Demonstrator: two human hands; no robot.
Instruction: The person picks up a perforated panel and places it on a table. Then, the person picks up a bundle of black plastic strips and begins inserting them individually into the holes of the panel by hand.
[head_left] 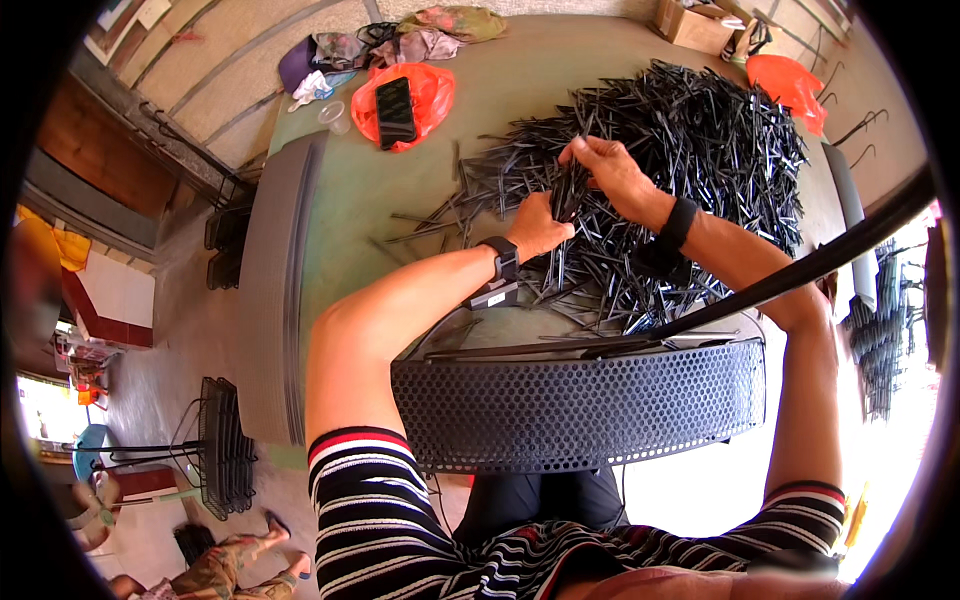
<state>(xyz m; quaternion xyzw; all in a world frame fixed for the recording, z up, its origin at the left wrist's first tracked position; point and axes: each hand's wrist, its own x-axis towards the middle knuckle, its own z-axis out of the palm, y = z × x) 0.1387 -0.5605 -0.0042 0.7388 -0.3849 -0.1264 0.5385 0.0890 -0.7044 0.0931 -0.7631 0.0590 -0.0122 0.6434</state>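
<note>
A bundle of thin black strips [568, 190] stands between my two hands above the table. My left hand [540, 224] is closed around its lower part. Thumb and fingers of my right hand [612, 176] pinch together at the bundle's upper end. Both wrists wear black bands. Around and behind them spreads a large loose pile of the same black strips [700, 150], with some strays lying toward the left. Whether the strips are plastic or metal I cannot tell.
A curved black perforated panel [580, 405] stands between me and the table [350, 230]. A dark bar [760, 290] slants across on the right. A phone [396, 112] lies on a red plastic bag [430, 95]. Grey stacked sheets [275, 290] line the left edge. Another person's legs [240, 560] show lower left.
</note>
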